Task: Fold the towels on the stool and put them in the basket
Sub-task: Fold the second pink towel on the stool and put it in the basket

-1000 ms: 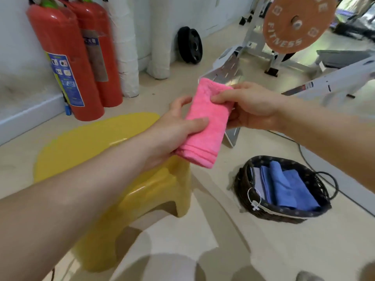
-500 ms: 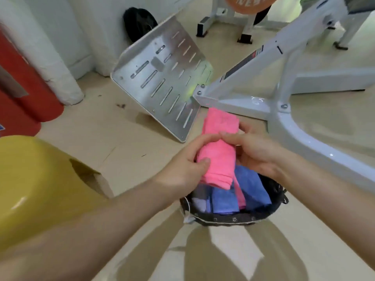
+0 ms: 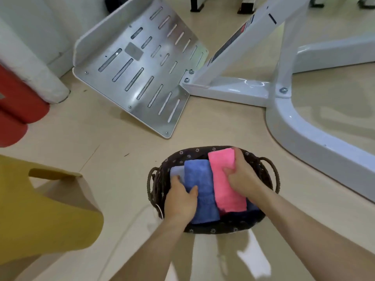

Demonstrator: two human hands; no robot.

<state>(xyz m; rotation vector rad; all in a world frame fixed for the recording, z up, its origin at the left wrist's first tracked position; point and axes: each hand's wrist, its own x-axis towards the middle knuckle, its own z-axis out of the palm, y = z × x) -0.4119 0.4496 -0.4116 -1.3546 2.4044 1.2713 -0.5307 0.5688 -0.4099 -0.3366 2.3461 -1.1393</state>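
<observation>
Tucking the pink towel (image 3: 224, 187) into the basket (image 3: 215, 230), right hand (image 3: 242, 177) fingers curled round it, we pinch the blue towel (image 3: 203, 179) aside with left hand (image 3: 179, 201) fingers, likely for room.

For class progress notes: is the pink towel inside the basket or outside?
Inside: the pink towel lies within the basket rim, beside the blue towel.

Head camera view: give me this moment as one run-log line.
step: placing pink towel | left hand: holds blue towel | right hand: grips pink towel | pink towel: in basket beside blue towel
</observation>
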